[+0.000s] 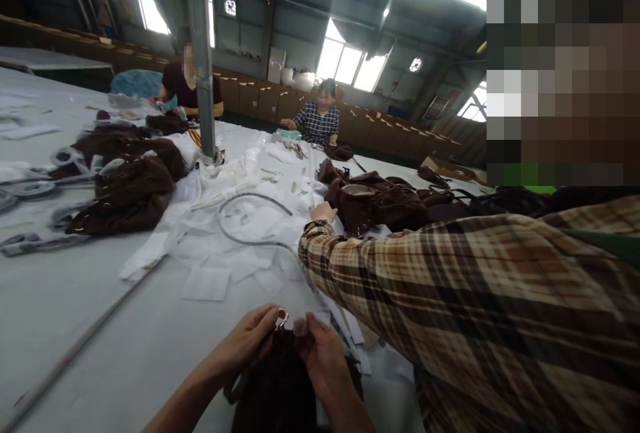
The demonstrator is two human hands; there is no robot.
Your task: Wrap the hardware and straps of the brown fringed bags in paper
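My left hand [253, 334] pinches a gold-coloured metal clasp [284, 317] at the top of a dark brown bag [277, 386]. Close beside it, the thumb and fingers of my right hand [323, 353] are closed on a small whitish, see-through scrap [300, 326], perhaps plastic film or tissue. The bag hangs or stands below and between both hands, near the front of the white table [120, 326]. Its lower part runs out of the picture, and my forearms hide some of it.
A co-worker's plaid sleeve [425, 273] reaches across from the right toward piled brown bags [380, 200]. More brown bags [135, 186] with wrapped straps lie left. White paper scraps [207, 283], a grey cord [240, 242], a long rod [95, 330] and a metal post [201, 53] are around. Two people sit beyond.
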